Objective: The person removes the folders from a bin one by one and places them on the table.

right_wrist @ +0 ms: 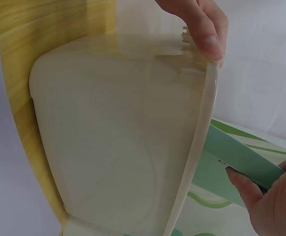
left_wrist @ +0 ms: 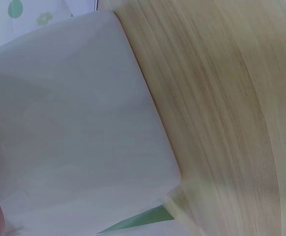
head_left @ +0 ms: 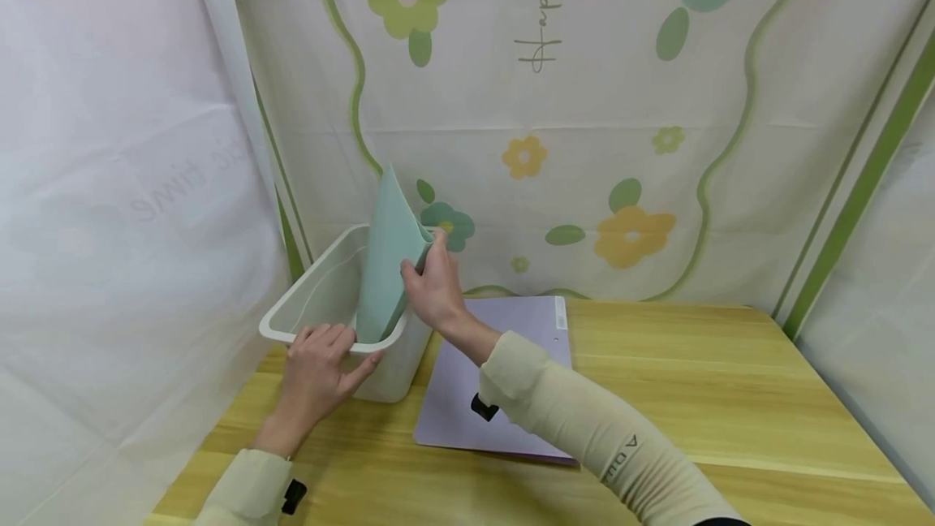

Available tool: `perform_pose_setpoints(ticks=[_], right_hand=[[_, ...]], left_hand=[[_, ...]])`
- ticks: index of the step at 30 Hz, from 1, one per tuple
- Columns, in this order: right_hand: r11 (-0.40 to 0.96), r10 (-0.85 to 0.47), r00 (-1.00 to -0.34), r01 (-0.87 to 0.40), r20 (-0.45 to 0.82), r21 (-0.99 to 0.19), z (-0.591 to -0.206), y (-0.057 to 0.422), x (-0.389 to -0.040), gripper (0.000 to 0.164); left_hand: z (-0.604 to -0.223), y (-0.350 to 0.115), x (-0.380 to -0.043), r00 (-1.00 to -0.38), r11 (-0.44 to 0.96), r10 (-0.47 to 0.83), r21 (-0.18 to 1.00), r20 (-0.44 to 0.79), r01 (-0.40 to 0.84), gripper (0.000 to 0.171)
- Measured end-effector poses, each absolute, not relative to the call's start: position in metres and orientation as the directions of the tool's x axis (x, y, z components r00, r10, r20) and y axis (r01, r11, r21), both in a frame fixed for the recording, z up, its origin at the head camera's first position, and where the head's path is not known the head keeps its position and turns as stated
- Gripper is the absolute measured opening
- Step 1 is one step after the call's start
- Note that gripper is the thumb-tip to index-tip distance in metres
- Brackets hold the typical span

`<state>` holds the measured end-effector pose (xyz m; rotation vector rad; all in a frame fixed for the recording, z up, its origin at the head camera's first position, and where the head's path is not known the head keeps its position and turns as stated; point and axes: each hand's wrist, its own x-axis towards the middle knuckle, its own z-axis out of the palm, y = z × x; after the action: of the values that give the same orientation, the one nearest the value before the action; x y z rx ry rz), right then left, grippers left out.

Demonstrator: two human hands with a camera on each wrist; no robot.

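A mint-green folder [head_left: 387,266] stands tilted, its lower end inside a white plastic bin [head_left: 390,376] and its upper part above the rim. My right hand [head_left: 436,286] pinches the folder's right edge, thumb on the near face. In the right wrist view, that thumb lies against the green folder [right_wrist: 241,153] beyond the bin's rim. My left hand [head_left: 314,376] grips the bin's near rim, fingers over the edge and thumb along the outside. The bin's wall [left_wrist: 84,123] fills much of the left wrist view. What lies at the bin's bottom is hidden.
A purple folder [head_left: 460,404] with a white label lies flat on the wooden table [head_left: 694,396], right of the bin and partly under my right forearm. White flower-printed curtains [head_left: 584,104] enclose the back and sides.
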<state>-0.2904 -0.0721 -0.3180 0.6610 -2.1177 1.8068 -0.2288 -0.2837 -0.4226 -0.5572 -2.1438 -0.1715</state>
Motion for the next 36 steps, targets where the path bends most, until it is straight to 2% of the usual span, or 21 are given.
perform_pose_setpoints(ticks=[22, 36], right_hand=[[0.079, -0.194, -0.828, -0.547, 0.525, -0.833, -0.310, -0.065, -0.286, 0.044], [-0.013, -0.222, -0.816, -0.544, 0.533, -0.839, -0.307, -0.059, -0.284, 0.043]], left_hand=[[-0.421, -0.283, -0.227, -0.505, 0.895, 0.330, -0.093, 0.797, 0.437, 0.061], [-0.421, -0.282, -0.229, -0.467, 0.888, 0.341, -0.116, 0.816, 0.445, 0.062]])
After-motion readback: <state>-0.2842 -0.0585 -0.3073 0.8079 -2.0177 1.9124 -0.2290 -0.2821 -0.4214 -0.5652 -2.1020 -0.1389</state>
